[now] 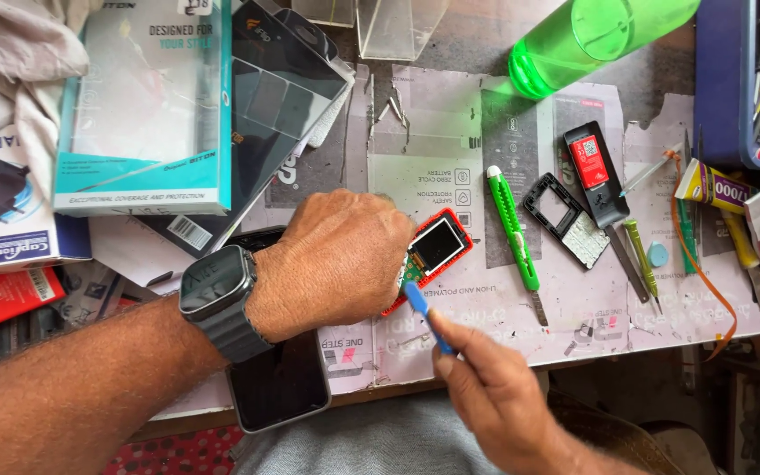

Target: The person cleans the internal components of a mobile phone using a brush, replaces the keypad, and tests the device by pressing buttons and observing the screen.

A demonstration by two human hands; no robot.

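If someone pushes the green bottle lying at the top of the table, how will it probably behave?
The green bottle lies on its side and looks round, so it would probably roll. It looks like clear plastic with no liquid visible inside, so it is likely light. Its smooth wall may be a little slippery.

A green drinking bottle [593,35] lies at the upper right of the frame on the worktop [450,132]. Below it, right of centre, a green utility knife [513,230] lies beside a black phone frame with keypad [565,220] and a black back cover [595,171]. At upper left sit teal and black boxes [147,114]. A dark smartphone [279,387] lies at lower centre.
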